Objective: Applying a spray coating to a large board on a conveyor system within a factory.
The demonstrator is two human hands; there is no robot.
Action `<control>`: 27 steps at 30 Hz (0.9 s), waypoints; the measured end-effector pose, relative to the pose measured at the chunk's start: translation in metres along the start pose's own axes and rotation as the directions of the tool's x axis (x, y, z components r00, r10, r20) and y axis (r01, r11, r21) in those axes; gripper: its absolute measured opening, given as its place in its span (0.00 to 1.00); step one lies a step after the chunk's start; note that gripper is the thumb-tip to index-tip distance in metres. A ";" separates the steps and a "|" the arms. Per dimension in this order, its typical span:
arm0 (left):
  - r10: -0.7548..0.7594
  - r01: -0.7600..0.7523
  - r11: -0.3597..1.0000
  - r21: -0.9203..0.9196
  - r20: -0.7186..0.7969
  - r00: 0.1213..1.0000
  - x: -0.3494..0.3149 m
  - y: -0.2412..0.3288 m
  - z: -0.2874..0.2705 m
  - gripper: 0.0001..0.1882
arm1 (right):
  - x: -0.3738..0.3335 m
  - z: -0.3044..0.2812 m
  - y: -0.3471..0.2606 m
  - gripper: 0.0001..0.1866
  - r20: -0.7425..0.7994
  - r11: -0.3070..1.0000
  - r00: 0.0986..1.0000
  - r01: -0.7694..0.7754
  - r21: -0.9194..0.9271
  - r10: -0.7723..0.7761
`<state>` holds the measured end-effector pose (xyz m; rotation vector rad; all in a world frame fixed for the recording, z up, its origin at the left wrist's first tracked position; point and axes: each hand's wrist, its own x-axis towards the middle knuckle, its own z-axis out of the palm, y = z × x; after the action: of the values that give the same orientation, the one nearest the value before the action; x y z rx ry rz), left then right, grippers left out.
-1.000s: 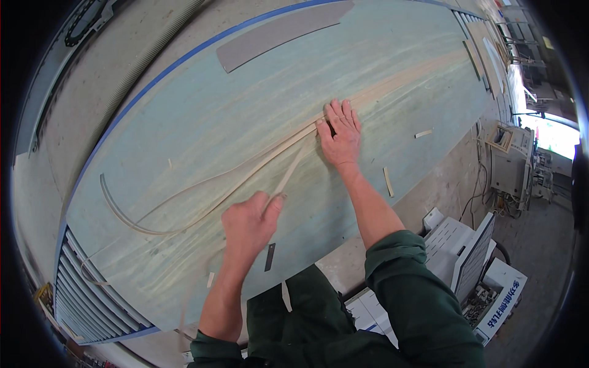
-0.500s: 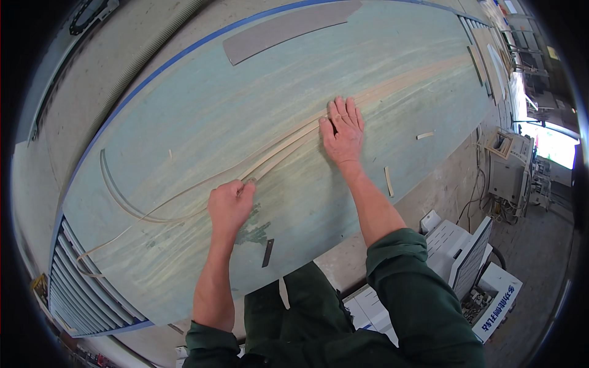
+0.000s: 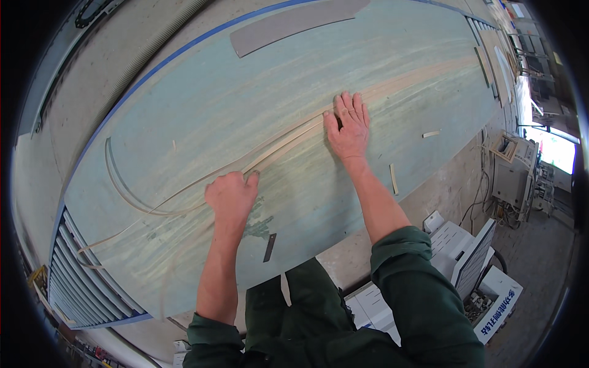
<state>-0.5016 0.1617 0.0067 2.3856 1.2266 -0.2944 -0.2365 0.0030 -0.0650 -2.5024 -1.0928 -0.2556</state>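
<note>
Several long, thin wood-coloured strips (image 3: 288, 142) run together across the pale green tabletop (image 3: 294, 208). Around them near the middle of the table, my left hand (image 3: 232, 195) is closed, thumb on top; how many strips it grips is hidden. Farther right, my right hand (image 3: 350, 130) lies flat over the bundle with its fingers stretched out. Beyond it the strips fan out toward the far right end. Left of my left hand, strip ends curl in loops, and one blurred strip (image 3: 169, 279) trails toward the near edge.
Near me lies a small dark flat bar (image 3: 270, 247). Short pale offcuts (image 3: 394, 179) are scattered on the right. A grey-brown panel (image 3: 294, 27) rests at the far edge. Slatted rollers (image 3: 98, 282) border the left end. White machinery (image 3: 454, 251) stands at the lower right.
The strips between my hands have drawn closer together. A blurred strip now shows below my left hand, toward the near edge. My right hand stays on the bundle.
</note>
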 end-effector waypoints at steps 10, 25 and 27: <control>-0.051 0.020 0.970 -0.242 -0.121 0.991 0.012 -0.008 0.002 0.21 | -0.001 0.002 0.001 0.27 0.018 1.000 1.000 0.021 -0.013 -0.021; 0.017 -0.048 0.957 -0.287 -0.108 0.994 0.015 -0.004 0.000 0.19 | -0.002 0.004 0.004 0.26 0.018 1.000 1.000 0.020 -0.013 -0.020; 0.039 -0.075 0.969 -0.233 -0.155 0.987 0.014 -0.001 0.002 0.18 | -0.002 0.004 0.004 0.26 0.017 1.000 1.000 0.023 -0.014 -0.023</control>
<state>-0.4938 0.1711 -0.0008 2.2604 1.1819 0.0501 -0.2349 0.0006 -0.0710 -2.5102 -1.1310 -0.2507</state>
